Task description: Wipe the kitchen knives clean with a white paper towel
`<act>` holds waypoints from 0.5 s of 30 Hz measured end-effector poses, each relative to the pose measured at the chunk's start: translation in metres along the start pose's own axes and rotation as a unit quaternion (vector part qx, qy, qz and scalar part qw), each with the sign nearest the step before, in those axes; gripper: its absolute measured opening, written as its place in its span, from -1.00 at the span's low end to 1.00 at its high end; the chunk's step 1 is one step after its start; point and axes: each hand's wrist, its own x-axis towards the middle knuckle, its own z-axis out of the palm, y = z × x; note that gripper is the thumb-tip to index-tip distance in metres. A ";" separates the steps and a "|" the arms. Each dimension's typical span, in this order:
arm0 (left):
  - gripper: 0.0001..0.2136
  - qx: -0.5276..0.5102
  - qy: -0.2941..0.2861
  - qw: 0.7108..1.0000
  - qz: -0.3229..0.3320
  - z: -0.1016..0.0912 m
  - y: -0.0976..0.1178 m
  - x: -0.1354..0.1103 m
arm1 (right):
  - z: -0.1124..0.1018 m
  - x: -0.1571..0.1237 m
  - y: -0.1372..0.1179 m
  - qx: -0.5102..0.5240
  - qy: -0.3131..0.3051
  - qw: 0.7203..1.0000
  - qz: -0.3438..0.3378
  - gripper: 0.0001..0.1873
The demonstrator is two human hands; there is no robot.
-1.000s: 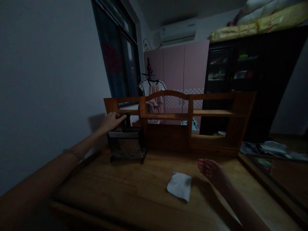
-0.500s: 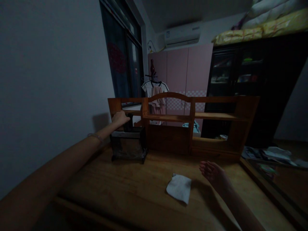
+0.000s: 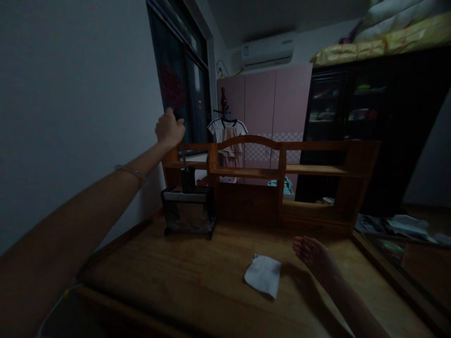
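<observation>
On the left of the desk stands a small dark glass tank (image 3: 188,216) with a black frame and feet; its contents are too dim to make out. A black box-shaped device (image 3: 188,178) sits on its top edge. Above them my left hand (image 3: 169,129) is raised in a closed grip, with a thin cord (image 3: 183,155) running between it and the device. Whether the cord is stiff or slack I cannot tell. My right hand (image 3: 312,253) hovers over the right of the desk, palm turned up, fingers loosely curled, holding nothing. Left of it lies a white cloth (image 3: 263,276).
A wooden shelf unit (image 3: 246,172) runs along the desk's (image 3: 197,272) back edge. The wall (image 3: 88,117) and window (image 3: 190,80) are close on the left. Papers (image 3: 405,227) lie at the right. Behind stand a pink wardrobe (image 3: 259,103) and a dark cabinet (image 3: 384,141).
My left hand has risen from the black device to well above it, and the thin cord now shows between them. My right hand, the tank and the cloth stay put.
</observation>
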 end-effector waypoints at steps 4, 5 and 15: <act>-0.61 -0.022 0.050 0.997 0.060 -0.040 0.057 0.009 | 0.001 0.001 0.000 0.006 0.003 1.000 0.005 -0.82; -0.61 -0.019 0.047 0.994 0.096 -0.049 0.072 0.008 | 0.001 0.001 0.001 0.006 0.005 1.000 0.006 -0.82; -0.44 0.064 -0.291 0.928 0.222 0.021 0.182 -0.087 | 0.001 0.002 0.004 -0.008 0.017 1.000 0.015 -0.89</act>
